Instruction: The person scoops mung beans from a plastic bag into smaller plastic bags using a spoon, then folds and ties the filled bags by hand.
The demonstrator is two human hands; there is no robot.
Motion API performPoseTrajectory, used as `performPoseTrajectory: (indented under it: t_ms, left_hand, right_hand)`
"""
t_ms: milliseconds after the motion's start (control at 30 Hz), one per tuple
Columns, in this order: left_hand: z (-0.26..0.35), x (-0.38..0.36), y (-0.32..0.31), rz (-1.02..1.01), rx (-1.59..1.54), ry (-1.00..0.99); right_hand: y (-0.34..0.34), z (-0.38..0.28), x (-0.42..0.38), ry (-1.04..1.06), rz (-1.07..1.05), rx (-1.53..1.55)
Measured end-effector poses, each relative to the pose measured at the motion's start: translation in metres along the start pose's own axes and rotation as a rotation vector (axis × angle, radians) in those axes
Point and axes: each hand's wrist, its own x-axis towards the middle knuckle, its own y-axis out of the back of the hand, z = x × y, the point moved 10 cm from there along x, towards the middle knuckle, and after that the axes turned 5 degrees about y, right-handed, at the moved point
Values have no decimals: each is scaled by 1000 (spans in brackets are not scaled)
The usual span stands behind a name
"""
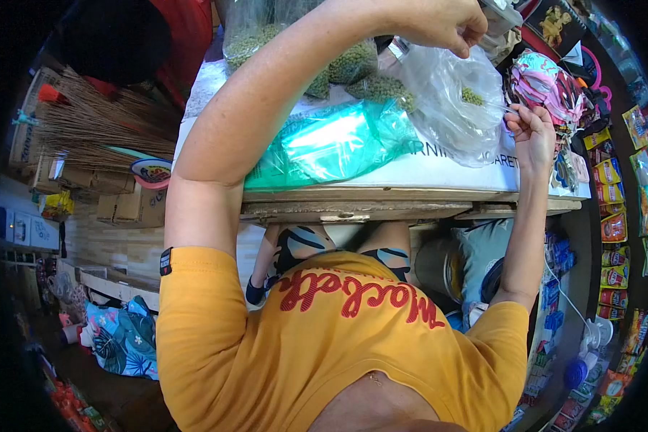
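Note:
A clear plastic bag lies spread on the table, with a small clump of green beans, like mung beans, in it. My right hand is at its right side, thumb and fingers pinched on the bag's edge. My left hand reaches across above the bag's far side, its fingers curled down and closed; what is between them, if anything, is too small to tell. Bean-filled clear bags stand behind my left forearm, which partly covers them. Nearer me lies a shiny green plastic bag.
The wooden table has a white printed cover. Pink patterned cloth and a dark book are at the far right. Snack packets hang along the right side. A stick broom and cardboard boxes stand left.

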Motion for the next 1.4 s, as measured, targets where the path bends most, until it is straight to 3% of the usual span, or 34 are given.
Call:
performPoseTrajectory:
  t_ms: [667,967,1100,1233,1400]
  left_hand:
    - [-4,7,-7,55,-29,-112]
    - [2,7,-7,82,-59,-168]
    - [3,3,-3,69,-71,-111]
    - [0,3,-1,85,-32,-84]
    - [-3,6,-1,89,-35,-106]
  right_hand:
    - [2,-77,29,148,-27,-15]
    - [-66,-83,40,137,-186,-145]
    - [-133,-78,7,182,-413,-143]
    - [-140,-95,-17,333,-366,-241]
    - [-65,-136,-20,519,-147,-242]
